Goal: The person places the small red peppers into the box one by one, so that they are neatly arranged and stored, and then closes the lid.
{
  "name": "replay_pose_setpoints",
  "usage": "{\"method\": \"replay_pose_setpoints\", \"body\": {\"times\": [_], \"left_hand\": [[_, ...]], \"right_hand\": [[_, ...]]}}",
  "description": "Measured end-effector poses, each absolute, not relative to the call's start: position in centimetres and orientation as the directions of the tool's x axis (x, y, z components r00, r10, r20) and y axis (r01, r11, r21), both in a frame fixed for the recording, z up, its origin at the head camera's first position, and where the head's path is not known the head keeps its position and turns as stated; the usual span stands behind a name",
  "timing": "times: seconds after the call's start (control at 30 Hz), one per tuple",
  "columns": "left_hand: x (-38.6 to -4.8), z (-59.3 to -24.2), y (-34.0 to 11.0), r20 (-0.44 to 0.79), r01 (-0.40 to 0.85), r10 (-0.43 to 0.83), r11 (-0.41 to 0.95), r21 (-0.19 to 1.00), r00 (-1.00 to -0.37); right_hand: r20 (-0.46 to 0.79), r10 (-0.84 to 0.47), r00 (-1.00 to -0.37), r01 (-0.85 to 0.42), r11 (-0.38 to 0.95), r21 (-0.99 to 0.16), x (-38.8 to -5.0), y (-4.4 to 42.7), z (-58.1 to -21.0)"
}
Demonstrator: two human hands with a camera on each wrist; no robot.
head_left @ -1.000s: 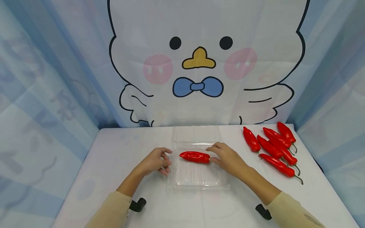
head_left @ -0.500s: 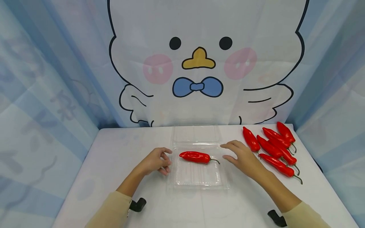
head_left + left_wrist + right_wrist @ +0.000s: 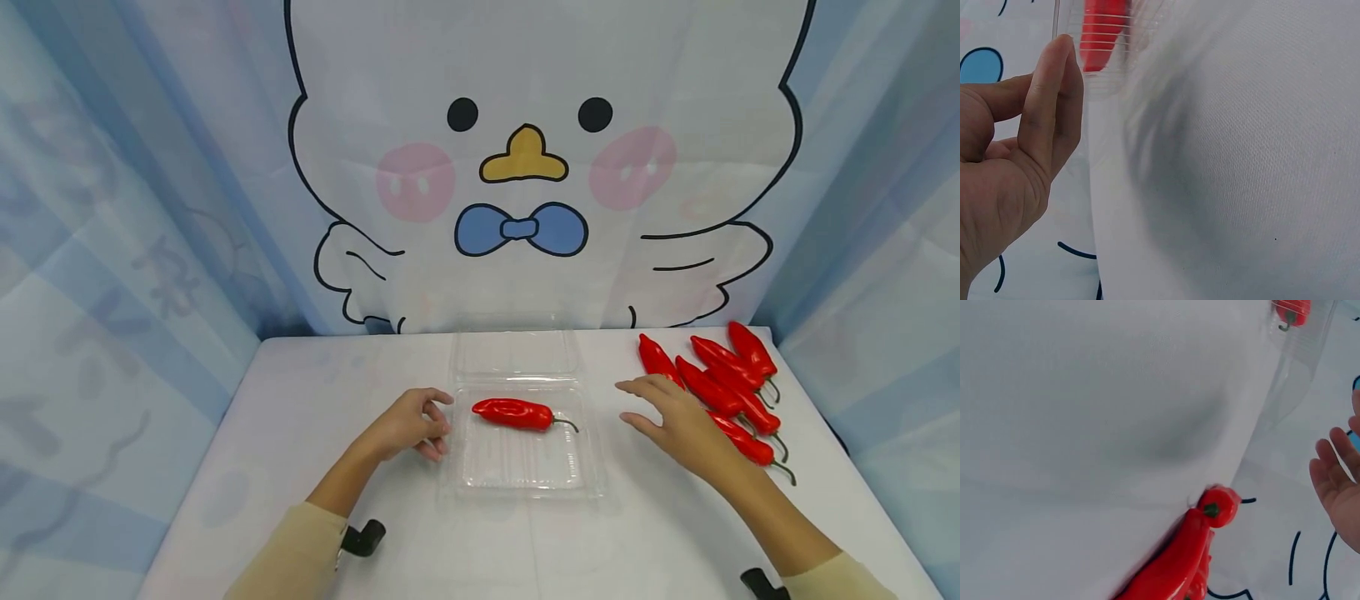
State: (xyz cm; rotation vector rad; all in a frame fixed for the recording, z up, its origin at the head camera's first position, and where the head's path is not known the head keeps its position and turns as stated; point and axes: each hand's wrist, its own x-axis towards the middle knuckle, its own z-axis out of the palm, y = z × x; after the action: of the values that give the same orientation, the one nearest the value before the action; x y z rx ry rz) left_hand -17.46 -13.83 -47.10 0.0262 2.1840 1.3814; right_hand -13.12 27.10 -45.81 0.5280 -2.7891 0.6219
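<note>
One red chili pepper [image 3: 513, 414] with a green stem lies across a clear plastic clamshell box [image 3: 517, 479], its lid [image 3: 516, 354] folded back. Beside the box's left wall is my left hand [image 3: 411, 423], fingers loosely bent, index fingertip at the rim; whether it touches cannot be told. The left wrist view shows that hand [image 3: 1035, 125] with no object between fingers and thumb. My right hand [image 3: 678, 421] hovers right of the box, fingers spread and holding nothing. It partly covers the nearest peppers of a red pile [image 3: 708, 387].
Several chili peppers lie grouped on the table's right back corner, stems toward the right. The white table [image 3: 337, 367] meets a printed curtain [image 3: 517, 283] behind and blue curtains at both sides. A black wrist device [image 3: 363, 538] sits below my left hand.
My right hand has let go of the pepper's stem end in the box and moved right, toward the pile. The pepper stays put, its stem now visible. The left hand has not moved.
</note>
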Motion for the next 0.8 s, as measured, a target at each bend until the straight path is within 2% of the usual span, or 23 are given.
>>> {"method": "replay_pose_setpoints", "body": {"times": [0.53,0.8], "left_hand": [[-17.5,-46.3,-13.6,-0.435,-0.269,0.307,0.459,0.847,-0.846],[-17.6,-46.6,-13.5,-0.439,-0.27,0.301,0.469,0.841,-0.847]], "right_hand": [[0.254,-0.219,-0.942,-0.308,0.864,-0.399,-12.1,32.4,-46.1],[0.163,-0.173,-0.971,-0.226,0.887,-0.402,-11.8,34.5,-46.3]]}}
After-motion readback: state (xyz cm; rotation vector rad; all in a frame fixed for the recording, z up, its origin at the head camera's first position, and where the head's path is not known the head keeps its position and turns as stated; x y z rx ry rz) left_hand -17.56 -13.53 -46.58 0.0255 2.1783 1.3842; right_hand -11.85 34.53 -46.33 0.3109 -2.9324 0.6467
